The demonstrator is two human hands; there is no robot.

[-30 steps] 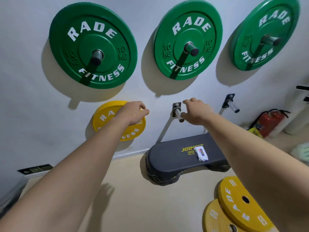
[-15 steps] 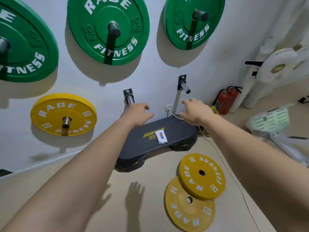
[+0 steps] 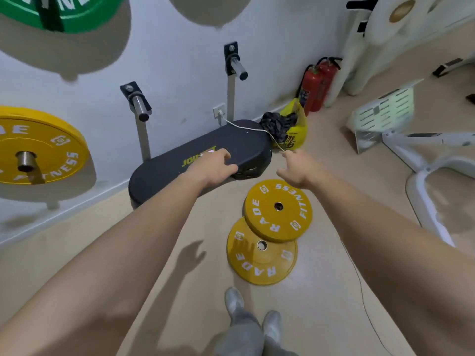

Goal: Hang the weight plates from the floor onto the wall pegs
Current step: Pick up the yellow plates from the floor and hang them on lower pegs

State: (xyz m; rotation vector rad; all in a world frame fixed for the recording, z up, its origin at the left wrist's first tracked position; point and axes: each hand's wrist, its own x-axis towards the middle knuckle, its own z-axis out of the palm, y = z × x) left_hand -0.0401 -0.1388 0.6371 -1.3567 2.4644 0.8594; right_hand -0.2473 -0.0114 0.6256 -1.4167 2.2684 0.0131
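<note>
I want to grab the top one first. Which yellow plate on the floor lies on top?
The farther yellow plate, the one closer to the black step: its edge overlaps the nearer yellow plate, which lies flat beneath it.

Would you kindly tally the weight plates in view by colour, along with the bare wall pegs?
Yellow round weight plates: 3 (hung yellow plate, upper floor plate, lower floor plate)
Green round weight plates: 1 (green plate, cut off by the frame)
Bare steel wall pegs: 2 (left peg, right peg)
Total: 6
</note>
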